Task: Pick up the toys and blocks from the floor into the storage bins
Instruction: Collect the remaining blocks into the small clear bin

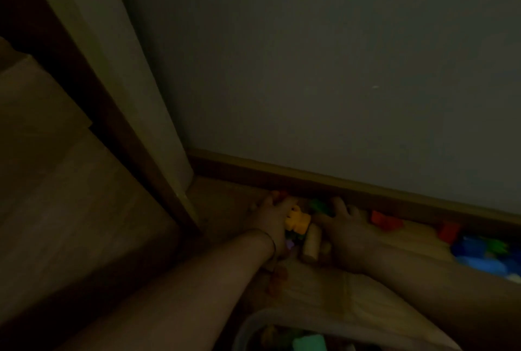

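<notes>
Dim, blurred view: the storage bin (253, 322) is cut off by the lower frame edge, with a green block (308, 343) inside it. Beyond it, on the wooden floor (220, 204), the left hand (272, 218) lies against a yellow block (297, 221), its grip not discernible, and the right hand (346, 230) rests with fingers spread wide beside a wooden cylinder (311, 240). Red blocks (384, 221) and blue blocks (479, 257) lie along the floor's far edge at the skirting board (352, 184), below a plain grey wall (310, 68)

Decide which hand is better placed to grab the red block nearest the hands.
The right hand: it lies just beside the red block; the left hand is farther, past the yellow block.
</notes>
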